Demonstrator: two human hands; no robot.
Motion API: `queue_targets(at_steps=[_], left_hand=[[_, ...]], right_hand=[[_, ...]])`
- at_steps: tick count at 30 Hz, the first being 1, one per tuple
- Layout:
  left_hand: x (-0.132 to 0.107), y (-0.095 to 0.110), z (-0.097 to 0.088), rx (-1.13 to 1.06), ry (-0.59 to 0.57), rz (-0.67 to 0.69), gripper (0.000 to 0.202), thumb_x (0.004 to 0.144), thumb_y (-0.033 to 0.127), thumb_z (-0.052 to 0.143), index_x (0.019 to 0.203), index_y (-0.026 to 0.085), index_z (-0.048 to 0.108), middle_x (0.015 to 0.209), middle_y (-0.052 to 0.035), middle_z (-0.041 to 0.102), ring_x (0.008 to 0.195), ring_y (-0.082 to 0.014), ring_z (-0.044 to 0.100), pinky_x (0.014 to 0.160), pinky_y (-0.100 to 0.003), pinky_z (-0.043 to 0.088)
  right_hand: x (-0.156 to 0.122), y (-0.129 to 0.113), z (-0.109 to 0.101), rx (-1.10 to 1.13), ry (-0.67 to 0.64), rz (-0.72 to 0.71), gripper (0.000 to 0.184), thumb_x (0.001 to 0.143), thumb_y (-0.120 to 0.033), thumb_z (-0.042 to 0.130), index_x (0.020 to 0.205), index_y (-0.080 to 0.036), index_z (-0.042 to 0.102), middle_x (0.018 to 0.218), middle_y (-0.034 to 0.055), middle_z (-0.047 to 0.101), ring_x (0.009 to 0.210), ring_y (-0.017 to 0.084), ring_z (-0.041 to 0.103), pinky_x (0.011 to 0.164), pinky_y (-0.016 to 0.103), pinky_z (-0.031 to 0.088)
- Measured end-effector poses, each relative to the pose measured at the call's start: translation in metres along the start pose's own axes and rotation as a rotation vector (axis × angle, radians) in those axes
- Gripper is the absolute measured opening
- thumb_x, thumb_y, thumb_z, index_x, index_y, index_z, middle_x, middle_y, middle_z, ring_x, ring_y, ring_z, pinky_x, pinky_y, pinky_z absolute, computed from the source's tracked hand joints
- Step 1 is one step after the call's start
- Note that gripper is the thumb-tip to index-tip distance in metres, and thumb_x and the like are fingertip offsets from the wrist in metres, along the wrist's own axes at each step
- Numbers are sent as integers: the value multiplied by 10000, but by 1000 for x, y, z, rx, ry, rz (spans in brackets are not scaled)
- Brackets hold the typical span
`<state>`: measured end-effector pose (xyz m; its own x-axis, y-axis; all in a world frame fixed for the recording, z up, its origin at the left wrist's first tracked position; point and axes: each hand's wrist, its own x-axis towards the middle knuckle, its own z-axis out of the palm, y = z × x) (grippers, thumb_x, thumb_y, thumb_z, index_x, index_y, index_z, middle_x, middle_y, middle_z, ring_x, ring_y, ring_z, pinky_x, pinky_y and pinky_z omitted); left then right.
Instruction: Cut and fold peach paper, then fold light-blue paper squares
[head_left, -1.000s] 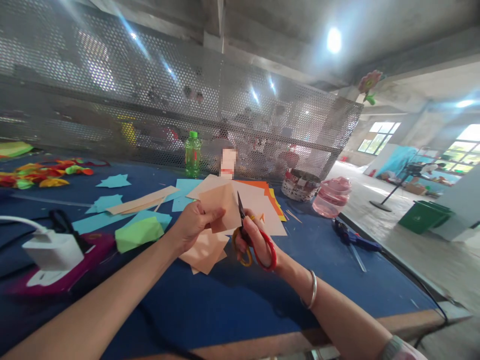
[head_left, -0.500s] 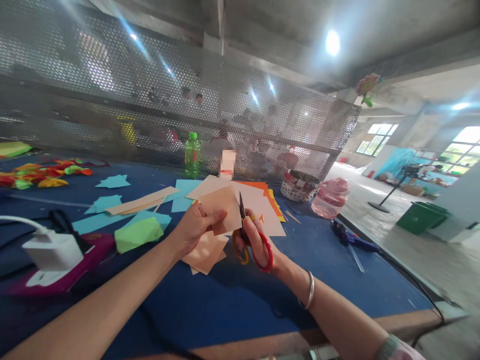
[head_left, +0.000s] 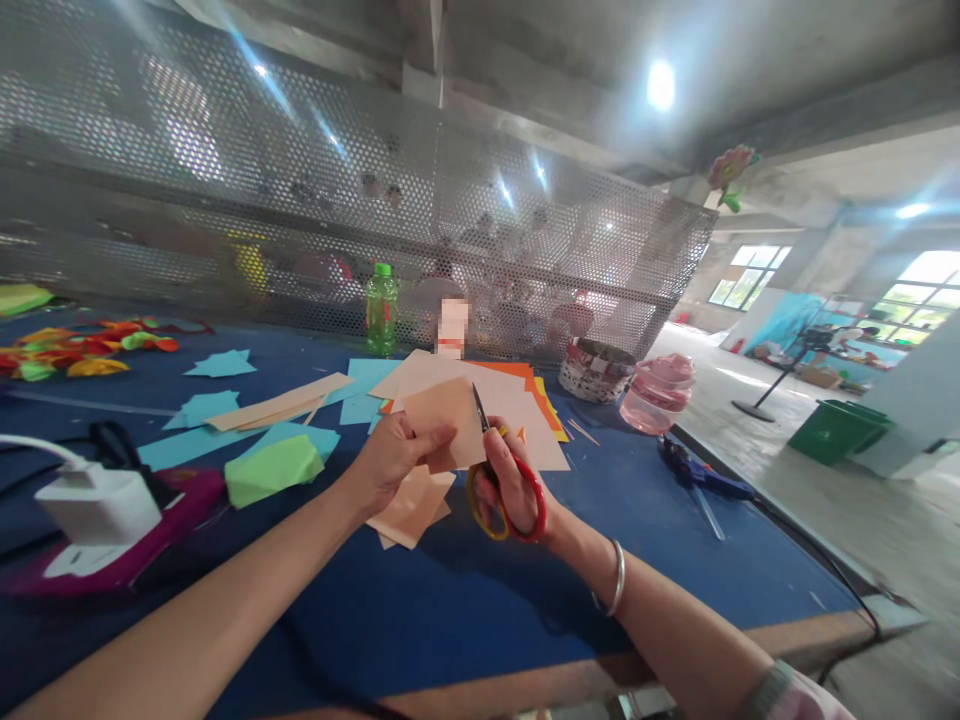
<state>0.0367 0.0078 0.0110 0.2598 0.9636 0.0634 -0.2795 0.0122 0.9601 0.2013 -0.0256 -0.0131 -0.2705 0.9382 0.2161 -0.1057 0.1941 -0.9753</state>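
My left hand (head_left: 394,460) pinches a piece of tan paper (head_left: 442,415) between thumb and fingers, holding it above the table. Closed around the handles of a pair of scissors (head_left: 534,508), one red and one yellow, is my right hand (head_left: 510,475). The dark blades point up and away, at the right edge of the tan paper. Below my left hand lie several cut tan pieces (head_left: 411,510). Behind the held paper is a stack of pale sheets (head_left: 540,430), with orange and yellow sheets showing at its edge.
To the left lie blue paper pieces (head_left: 217,363), a green piece (head_left: 274,472) and a purple power strip (head_left: 150,550) with a white charger (head_left: 101,505). A green bottle (head_left: 382,315), a woven basket (head_left: 595,370), a pink jar (head_left: 658,395) and a blue glue gun (head_left: 701,475) stand or lie beyond.
The scissors' handles have spread wider apart in my right hand. The tan paper is still in my left hand, tilted slightly differently. The whole view has shifted a little.
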Motion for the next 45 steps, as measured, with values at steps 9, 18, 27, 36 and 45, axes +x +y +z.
queue_targets(at_steps=[9,18,27,36,45], left_hand=[[-2,-3,-1,30,-19,-16,393,549,441,915,782,158,773,729,-73,770,682,-238,706,671,-338,564],[6,-15,-8,143,65,66,410,580,476,895,796,146,780,834,-69,788,769,-242,718,697,-312,551],[5,-12,-10,-129,-104,-212,474,509,339,956,897,126,784,790,-108,791,675,-251,732,709,-383,600],[6,-11,-11,-125,-123,-214,476,527,320,956,923,114,790,835,-123,796,757,-253,743,756,-358,600],[8,-11,-11,-85,-91,-171,508,482,351,968,895,114,791,806,-108,787,750,-240,727,743,-353,588]], right_hand=[[-1,-8,0,-36,-23,-32,594,873,-780,422,1113,-239,368,492,-136,421,368,100,440,397,209,465],[3,-6,-4,-105,9,-64,600,887,-746,447,1164,-215,401,499,-118,428,408,93,402,425,198,387],[3,-4,-17,-72,-201,-34,622,946,-678,422,1346,-208,347,576,-81,450,450,129,471,480,273,494],[4,-1,-19,-108,-148,-102,626,954,-656,436,1370,-202,323,541,-92,485,423,130,513,463,254,476],[-1,-14,-7,-77,-114,-82,552,930,-677,455,1209,-203,402,443,-145,373,307,96,369,354,208,384]])
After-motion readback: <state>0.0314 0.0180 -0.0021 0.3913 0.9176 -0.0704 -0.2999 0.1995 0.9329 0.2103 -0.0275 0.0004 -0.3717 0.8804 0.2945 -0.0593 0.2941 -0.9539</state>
